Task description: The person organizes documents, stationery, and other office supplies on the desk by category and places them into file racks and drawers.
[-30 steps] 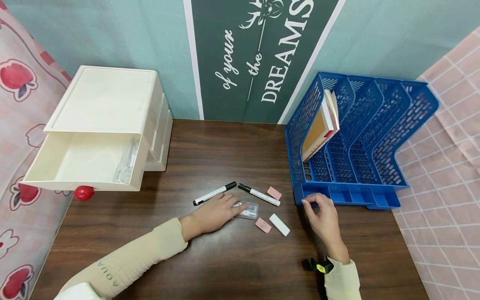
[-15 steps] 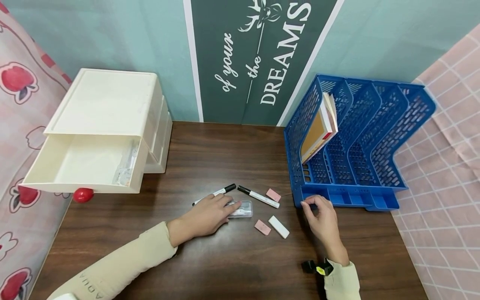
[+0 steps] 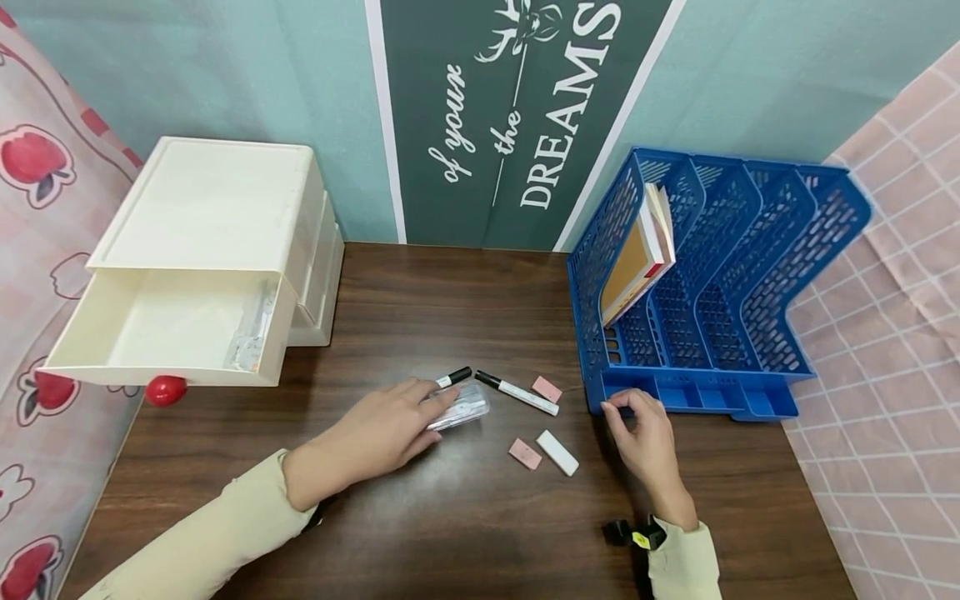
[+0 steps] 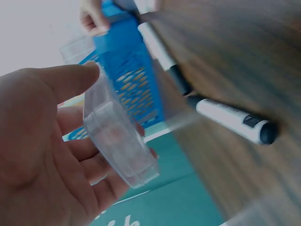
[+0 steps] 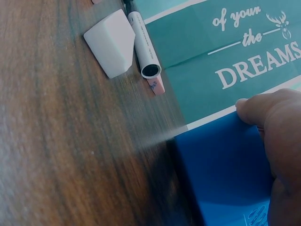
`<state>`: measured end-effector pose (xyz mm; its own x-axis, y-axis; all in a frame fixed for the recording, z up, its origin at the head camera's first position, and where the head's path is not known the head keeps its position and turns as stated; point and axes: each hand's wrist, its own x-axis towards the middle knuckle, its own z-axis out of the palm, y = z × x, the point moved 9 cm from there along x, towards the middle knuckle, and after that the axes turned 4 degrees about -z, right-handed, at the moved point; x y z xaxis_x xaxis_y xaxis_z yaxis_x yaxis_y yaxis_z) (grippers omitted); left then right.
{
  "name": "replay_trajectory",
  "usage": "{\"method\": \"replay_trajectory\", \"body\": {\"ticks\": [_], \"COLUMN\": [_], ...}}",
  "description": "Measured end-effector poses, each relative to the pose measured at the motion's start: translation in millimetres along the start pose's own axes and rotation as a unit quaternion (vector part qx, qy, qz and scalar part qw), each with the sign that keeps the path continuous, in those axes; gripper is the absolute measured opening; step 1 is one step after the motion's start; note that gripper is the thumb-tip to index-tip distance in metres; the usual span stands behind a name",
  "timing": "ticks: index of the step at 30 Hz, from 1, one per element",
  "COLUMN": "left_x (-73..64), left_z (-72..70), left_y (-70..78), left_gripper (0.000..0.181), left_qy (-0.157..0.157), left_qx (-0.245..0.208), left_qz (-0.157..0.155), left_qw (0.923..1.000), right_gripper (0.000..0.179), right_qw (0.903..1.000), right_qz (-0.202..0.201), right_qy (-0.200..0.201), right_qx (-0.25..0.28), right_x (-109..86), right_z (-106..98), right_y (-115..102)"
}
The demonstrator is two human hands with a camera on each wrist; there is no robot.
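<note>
My left hand (image 3: pixel 367 433) holds a small clear plastic case (image 3: pixel 463 406) between thumb and fingers, tilted above the table. From the left wrist the case (image 4: pixel 120 141) looks see-through, with the fingers behind it. A white marker with black ends (image 3: pixel 454 377) lies partly hidden under that hand, and a second marker (image 3: pixel 519 392) lies beside it. My right hand (image 3: pixel 648 446) grips the front left corner of the blue file organizer (image 3: pixel 697 367), its thumb on the edge of the blue wall (image 5: pixel 221 165).
Two pink erasers (image 3: pixel 525 454) and a white eraser (image 3: pixel 557 452) lie mid-table. At the left, a white drawer unit (image 3: pixel 202 200) has its top drawer (image 3: pixel 157 375) pulled out, with clear packets (image 3: pixel 251 333) inside. A book (image 3: pixel 637 258) leans in the organizer's left slot.
The left hand has drawn the clear case to the left and lifted it into a tilt, now covering more of the left marker. The right hand has stayed at the organizer's corner.
</note>
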<state>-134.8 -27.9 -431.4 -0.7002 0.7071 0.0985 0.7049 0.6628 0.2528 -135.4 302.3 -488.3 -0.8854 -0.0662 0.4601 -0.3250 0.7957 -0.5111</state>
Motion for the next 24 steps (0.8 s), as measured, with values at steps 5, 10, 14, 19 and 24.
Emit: {"method": "replay_trajectory", "body": {"ticks": [5,10,14,19,24], "left_x": [-10.1,-22.3,-33.8,-50.7,-75.1], "left_z": [-23.6,-48.2,-69.7,-98.9,-129.6], "left_y": [-2.6,-7.8,-15.9,-30.9,-46.8], "left_gripper": [0.06,0.061,0.063,0.068,0.062], "left_qy": [0.014,0.045,0.07,0.111,0.175], "left_qx": [-0.005,0.003,-0.001,-0.003,0.003], "left_qz": [-0.024,-0.045,-0.065,-0.098,-0.125], "left_qw": [0.9996,0.998,0.9954,0.989,0.9767], "right_gripper": [0.015,0.015,0.014,0.013,0.015], "right_qw": [1.0,0.9999,0.999,0.996,0.9935], "right_qz": [0.0,-0.012,-0.033,-0.055,-0.076], "right_qy": [-0.001,0.004,0.019,0.045,0.046], "right_qx": [0.0,-0.007,-0.022,-0.053,-0.072], "right_x": [0.5,0.7,-0.3,-3.6,-5.9], "right_z": [0,-1,-4,-9,-9], "right_y": [1,-3,-8,-13,-15]}}
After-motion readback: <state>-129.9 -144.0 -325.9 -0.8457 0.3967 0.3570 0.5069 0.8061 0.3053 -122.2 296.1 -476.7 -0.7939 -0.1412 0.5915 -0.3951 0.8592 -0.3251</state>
